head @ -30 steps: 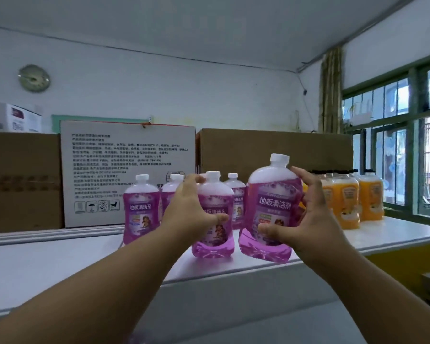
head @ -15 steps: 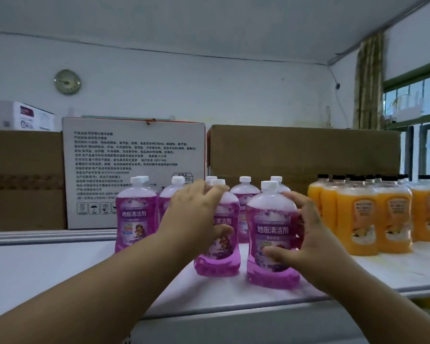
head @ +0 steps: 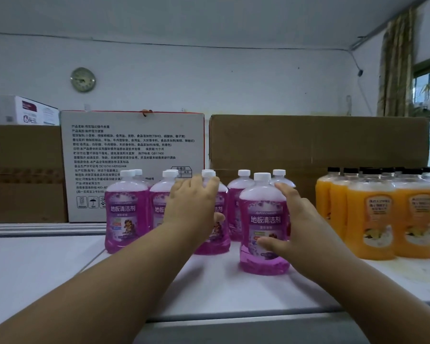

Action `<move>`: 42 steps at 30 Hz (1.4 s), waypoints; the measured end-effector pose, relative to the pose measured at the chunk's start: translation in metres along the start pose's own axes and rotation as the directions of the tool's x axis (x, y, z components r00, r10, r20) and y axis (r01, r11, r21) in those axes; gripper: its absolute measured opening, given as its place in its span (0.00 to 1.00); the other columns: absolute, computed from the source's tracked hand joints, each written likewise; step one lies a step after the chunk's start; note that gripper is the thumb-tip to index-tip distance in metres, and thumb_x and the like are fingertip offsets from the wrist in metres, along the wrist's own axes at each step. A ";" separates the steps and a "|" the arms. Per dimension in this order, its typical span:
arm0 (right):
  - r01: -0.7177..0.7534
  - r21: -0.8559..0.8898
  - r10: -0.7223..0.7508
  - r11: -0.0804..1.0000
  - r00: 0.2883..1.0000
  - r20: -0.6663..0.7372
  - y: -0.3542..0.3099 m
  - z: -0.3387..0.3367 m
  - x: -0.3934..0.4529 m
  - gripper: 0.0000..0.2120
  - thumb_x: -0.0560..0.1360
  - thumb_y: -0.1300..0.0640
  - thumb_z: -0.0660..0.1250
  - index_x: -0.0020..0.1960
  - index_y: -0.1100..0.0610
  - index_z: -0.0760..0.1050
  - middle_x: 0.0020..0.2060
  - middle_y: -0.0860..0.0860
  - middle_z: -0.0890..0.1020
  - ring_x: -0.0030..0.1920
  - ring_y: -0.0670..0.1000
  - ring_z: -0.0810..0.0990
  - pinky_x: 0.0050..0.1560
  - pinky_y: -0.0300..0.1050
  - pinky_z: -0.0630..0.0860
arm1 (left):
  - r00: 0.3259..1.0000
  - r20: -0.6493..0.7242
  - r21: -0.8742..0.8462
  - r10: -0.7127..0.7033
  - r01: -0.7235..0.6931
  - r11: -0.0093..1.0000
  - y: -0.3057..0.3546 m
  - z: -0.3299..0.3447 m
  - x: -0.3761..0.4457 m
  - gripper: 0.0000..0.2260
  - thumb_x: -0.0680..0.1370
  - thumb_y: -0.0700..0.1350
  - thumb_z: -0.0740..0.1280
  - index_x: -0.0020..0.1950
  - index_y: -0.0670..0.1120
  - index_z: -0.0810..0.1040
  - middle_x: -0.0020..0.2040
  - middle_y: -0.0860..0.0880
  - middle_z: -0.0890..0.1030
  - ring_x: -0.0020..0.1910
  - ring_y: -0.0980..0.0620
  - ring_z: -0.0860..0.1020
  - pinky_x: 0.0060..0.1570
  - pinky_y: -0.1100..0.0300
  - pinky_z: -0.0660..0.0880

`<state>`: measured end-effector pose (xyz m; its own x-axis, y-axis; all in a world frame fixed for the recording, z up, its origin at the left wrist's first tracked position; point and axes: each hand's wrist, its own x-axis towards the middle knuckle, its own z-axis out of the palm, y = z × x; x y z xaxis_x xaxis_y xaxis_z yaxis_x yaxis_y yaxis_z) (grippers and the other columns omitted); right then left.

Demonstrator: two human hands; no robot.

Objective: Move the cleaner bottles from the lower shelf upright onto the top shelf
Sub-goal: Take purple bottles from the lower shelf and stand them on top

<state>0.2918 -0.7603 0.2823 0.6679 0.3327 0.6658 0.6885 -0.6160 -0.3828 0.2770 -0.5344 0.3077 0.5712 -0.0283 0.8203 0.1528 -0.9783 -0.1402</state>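
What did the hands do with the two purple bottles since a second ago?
The right hand brought its purple bottle down from a tilt; it now stands upright on the top shelf, still held. The left hand pushed its bottle back toward the other purple bottles and keeps hold. The orange bottles and boxes stayed put.

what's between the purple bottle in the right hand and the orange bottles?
Head view: only the right hand itself, wrapped round the right side of the purple bottle. Beyond its knuckles, bare white shelf runs to the orange bottles; nothing else stands there.
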 end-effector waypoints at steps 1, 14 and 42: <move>-0.003 0.007 0.003 1.000 1.000 0.007 0.000 0.001 0.002 0.50 0.67 0.43 0.77 0.74 0.35 0.46 0.62 0.46 0.70 0.53 0.44 0.75 0.51 0.40 0.78 | 1.000 -0.003 0.004 -0.001 0.001 1.000 0.000 0.002 0.000 0.36 0.70 0.65 0.72 0.72 0.52 0.64 0.61 0.46 0.74 0.61 0.45 0.73 0.66 0.50 0.64; -0.019 -0.033 0.021 0.999 0.998 0.060 -0.006 0.001 0.005 0.56 0.66 0.48 0.79 0.75 0.35 0.39 0.68 0.50 0.65 0.62 0.49 0.75 0.58 0.47 0.77 | 0.997 0.079 0.094 0.022 -0.029 0.995 0.001 -0.015 -0.006 0.39 0.75 0.66 0.65 0.79 0.51 0.54 0.74 0.42 0.66 0.73 0.42 0.64 0.72 0.49 0.57; -0.114 -0.170 0.130 0.979 0.988 0.087 0.003 0.039 0.050 0.55 0.70 0.47 0.76 0.77 0.41 0.34 0.71 0.57 0.64 0.65 0.58 0.74 0.60 0.58 0.76 | 0.846 0.523 -0.327 0.105 0.085 0.941 0.034 -0.033 -0.084 0.19 0.77 0.64 0.59 0.63 0.57 0.73 0.59 0.55 0.76 0.56 0.53 0.70 0.57 0.53 0.70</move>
<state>0.3386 -0.7178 0.2895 0.7738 0.3102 0.5523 0.5495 -0.7625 -0.3416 0.2072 -0.5723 0.2519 0.9208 -0.0196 0.3896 -0.0712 -0.9904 0.1186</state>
